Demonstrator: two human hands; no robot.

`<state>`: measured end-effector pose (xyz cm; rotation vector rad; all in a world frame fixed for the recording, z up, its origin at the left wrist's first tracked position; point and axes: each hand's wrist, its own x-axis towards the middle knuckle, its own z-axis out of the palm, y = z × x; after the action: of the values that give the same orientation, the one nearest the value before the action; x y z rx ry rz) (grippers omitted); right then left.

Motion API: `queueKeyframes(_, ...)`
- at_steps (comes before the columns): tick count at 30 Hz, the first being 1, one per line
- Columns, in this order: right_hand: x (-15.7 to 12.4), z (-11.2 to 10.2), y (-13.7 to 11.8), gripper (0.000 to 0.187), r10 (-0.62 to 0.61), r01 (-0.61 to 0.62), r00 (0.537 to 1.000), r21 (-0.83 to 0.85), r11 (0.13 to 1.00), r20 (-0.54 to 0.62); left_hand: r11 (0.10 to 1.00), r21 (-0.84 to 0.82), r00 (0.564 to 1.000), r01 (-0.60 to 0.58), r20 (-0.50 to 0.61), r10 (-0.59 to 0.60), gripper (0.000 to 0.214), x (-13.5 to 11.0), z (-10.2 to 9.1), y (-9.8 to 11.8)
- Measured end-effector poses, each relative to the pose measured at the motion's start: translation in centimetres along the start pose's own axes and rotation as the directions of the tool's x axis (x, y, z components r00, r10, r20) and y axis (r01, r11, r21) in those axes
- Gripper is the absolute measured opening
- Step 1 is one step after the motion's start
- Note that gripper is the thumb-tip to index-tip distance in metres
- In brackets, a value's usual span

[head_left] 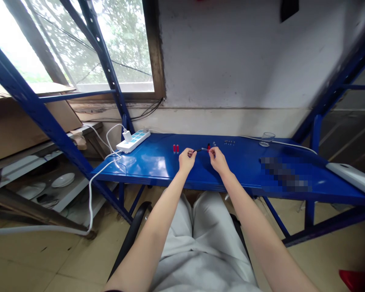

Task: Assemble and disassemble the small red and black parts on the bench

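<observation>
While the left hand [187,158] pinches one black piece [198,150], the right hand [218,159] grips one clear tube [205,149].

Along the left edge of the blue worktop [246,164], toward its back left corner, lies a white power strip [136,140] with a plug [127,135] in it, and a white cable [90,202] hangs down past the front left corner. A clear glass [267,140] stands by the back edge toward the back right corner, and a white object [353,176], cut off by the view, lies at the right edge. Beyond the left edge, plates [63,179] sit on a low shelf [71,198] under a cardboard box [27,121], near a window [127,48].
</observation>
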<state>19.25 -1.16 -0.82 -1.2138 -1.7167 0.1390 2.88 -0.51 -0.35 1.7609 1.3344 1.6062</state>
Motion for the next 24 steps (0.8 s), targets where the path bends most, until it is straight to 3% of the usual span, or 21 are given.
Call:
queueKeyframes(4,0.0,-0.1,-0.4,0.018,0.041,-0.035,0.998,0.137,0.99,-0.046,1.0,-0.001,1.0,0.01,0.002,-0.01,0.011,0.0,0.0,-0.1)
queueKeyframes(17,0.1,0.3,-0.2,0.018,0.07,-0.061,0.997,0.294,0.954,-0.02,0.999,0.014,0.999,0.052,-0.001,-0.052,0.016,0.3,-0.1,-0.8)
queueKeyframes(24,0.1,0.6,0.0,0.021,0.086,-0.086,0.996,0.333,0.939,0.016,0.996,-0.087,0.986,0.023,0.164,-0.008,0.033,0.3,0.1,-1.0)
